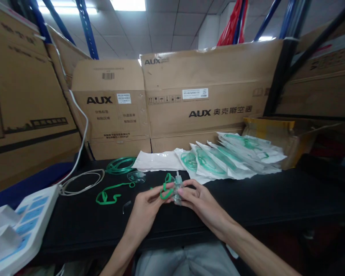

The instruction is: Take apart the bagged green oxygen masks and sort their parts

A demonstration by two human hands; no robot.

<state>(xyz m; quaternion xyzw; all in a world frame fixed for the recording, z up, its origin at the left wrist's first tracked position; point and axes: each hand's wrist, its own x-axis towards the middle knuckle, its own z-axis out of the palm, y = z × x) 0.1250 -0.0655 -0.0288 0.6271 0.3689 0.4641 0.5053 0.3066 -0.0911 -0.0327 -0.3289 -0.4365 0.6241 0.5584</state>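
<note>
Over the black table, my left hand point(149, 205) and my right hand point(201, 197) meet around a clear plastic nebulizer cup point(178, 184), held about upright with its thin spout pointing up. The fingers of both hands are closed on it from either side. A green elastic strap point(167, 178) loops up by my left fingertips, next to the cup; how it is attached I cannot tell. Left of my hands lie another green strap point(103, 197), a small thin bent piece point(126, 206), a clear plastic part point(136, 176) like a mask, and a coil of green tubing point(120, 165).
Several white-and-clear pouches point(211, 161) with green tubing inside lie overlapped at the back right. A flat white pouch point(159, 161) is beside them. Cardboard panels point(201, 84) wall the back. A power strip point(31, 218) and a looped pale cable point(82, 182) occupy the left.
</note>
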